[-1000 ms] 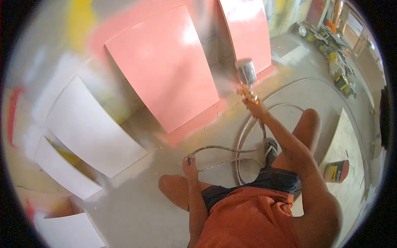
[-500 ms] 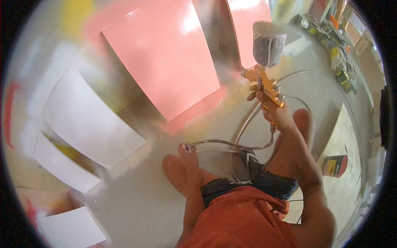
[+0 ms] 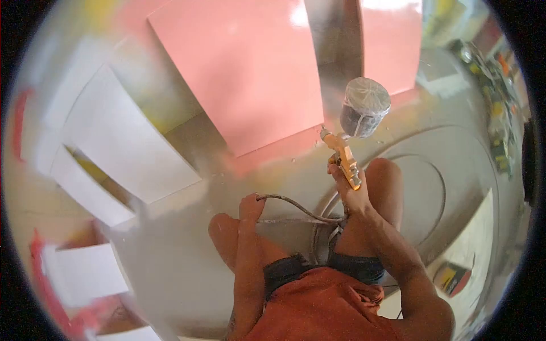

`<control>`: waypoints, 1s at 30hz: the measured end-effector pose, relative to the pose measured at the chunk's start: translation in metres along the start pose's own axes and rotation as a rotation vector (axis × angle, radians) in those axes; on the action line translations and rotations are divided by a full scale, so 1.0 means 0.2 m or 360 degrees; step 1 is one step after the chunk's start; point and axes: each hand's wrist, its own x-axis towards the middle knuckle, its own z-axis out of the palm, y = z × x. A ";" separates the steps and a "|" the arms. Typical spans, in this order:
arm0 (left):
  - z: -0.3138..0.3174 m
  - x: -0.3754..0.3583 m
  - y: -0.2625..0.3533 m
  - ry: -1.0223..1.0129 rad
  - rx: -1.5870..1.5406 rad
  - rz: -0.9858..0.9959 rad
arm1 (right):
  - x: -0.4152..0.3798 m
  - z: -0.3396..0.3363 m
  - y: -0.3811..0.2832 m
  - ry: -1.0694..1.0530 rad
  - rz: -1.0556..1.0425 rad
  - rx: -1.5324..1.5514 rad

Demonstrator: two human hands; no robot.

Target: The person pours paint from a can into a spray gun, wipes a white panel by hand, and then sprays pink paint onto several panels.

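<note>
My right hand [image 3: 351, 190] is wrapped round the handle of an orange spray gun [image 3: 344, 160], whose grey cup [image 3: 365, 108] stands above it. The nozzle points up and left, near the lower right corner of a large pink panel [image 3: 244, 74]. In my left hand [image 3: 251, 209], closed in front of my knee, is the air hose [image 3: 296, 204], which curves across to below my right wrist. Behind the cup is a second pink panel [image 3: 392, 48].
White panels [image 3: 122, 136] [image 3: 91, 187] [image 3: 91, 274] lie at the left. Hose loops [image 3: 442, 196] rest on the floor at the right, near a small can [image 3: 452, 278] on a pale board [image 3: 475, 244]. Assorted clutter [image 3: 492, 108] lines the upper right.
The spray gun and my right hand have moved down and slightly left in view. My left hand has shifted slightly left. The pink panels sit further right in view, and the can appears lower.
</note>
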 end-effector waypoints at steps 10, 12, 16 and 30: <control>0.00 -0.27 0.70 -0.0647 0.0477 0.0038 | 0.23 -0.11 0.07 -0.0530 -0.0464 0.0099; 0.03 -0.29 0.77 -0.0771 0.0515 0.0154 | 0.26 -0.12 0.06 -0.0569 -0.0485 0.0162; 0.09 -0.34 0.84 -0.0954 0.0453 0.0014 | 0.32 -0.10 0.08 -0.0561 -0.0522 0.0079; 0.29 -0.73 -0.09 -0.0659 0.0017 0.0305 | -0.03 0.24 0.02 -0.0337 -0.0434 0.0083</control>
